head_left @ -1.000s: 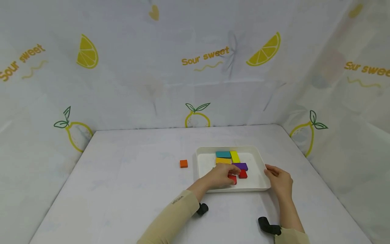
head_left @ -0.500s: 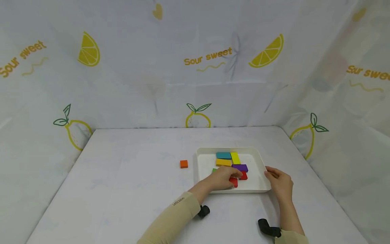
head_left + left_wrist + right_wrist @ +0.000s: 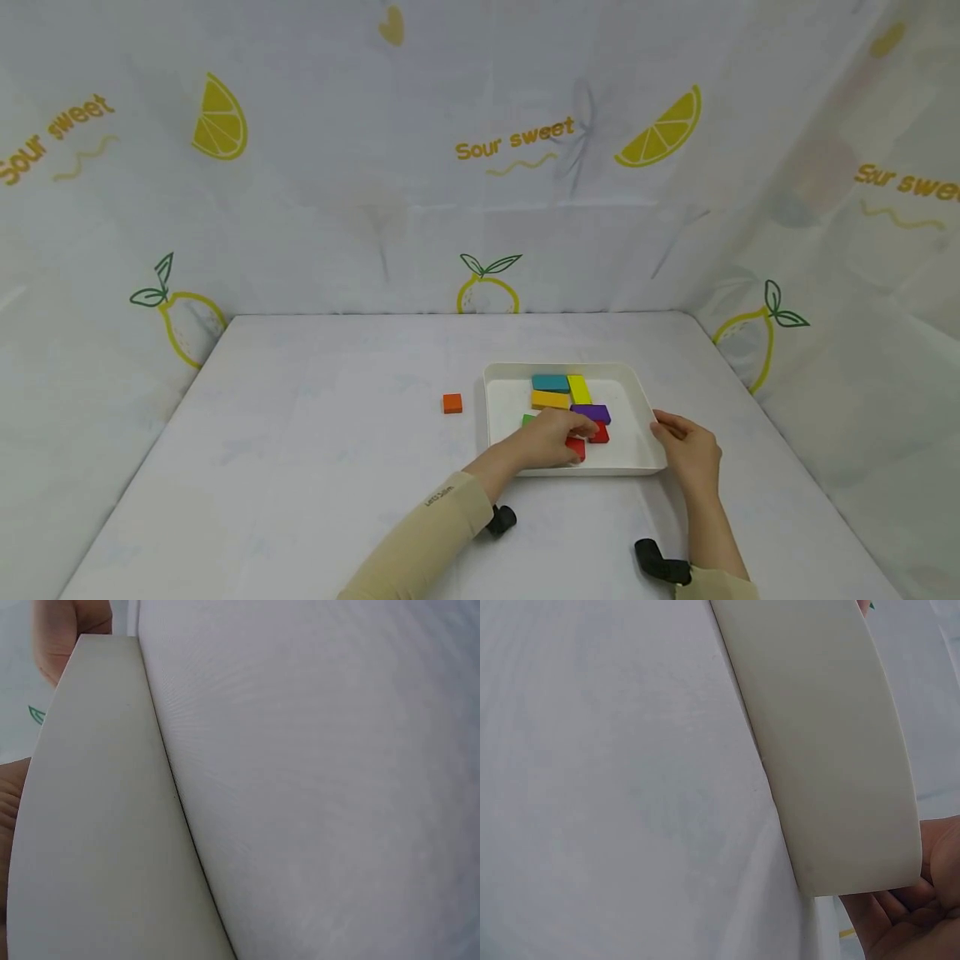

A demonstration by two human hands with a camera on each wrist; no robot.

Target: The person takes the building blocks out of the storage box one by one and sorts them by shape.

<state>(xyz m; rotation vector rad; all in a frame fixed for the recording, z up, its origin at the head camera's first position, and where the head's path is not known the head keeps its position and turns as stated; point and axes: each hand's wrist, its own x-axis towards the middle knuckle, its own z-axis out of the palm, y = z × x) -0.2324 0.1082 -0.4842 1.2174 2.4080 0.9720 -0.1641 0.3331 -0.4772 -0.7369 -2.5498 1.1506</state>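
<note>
My left hand [image 3: 543,440] reaches over the near side of a white tray [image 3: 630,450]. Its thumb and fingers pinch a red block [image 3: 576,448], partly hidden by the hand. Just beyond the fingertips lies a second red piece [image 3: 599,432], below a purple block [image 3: 591,413]. Farther back in the tray are an orange-yellow block [image 3: 550,400], a teal block [image 3: 551,383] and a yellow block [image 3: 579,389]. A green block [image 3: 528,419] peeks out behind the left hand. My right hand [image 3: 690,450] grips the tray's right rim; the right wrist view shows its fingers [image 3: 900,919] at the tray corner.
A small orange block [image 3: 452,404] lies on the white-covered table [image 3: 300,450], left of the tray. Behind and beside the table hangs a lemon-print curtain [image 3: 337,167]. Black wrist mounts [image 3: 662,563] project from both forearms.
The left hand has shifted slightly right and toward the person, with the red block moving along. More of the green block shows. The right hand stays at the tray rim.
</note>
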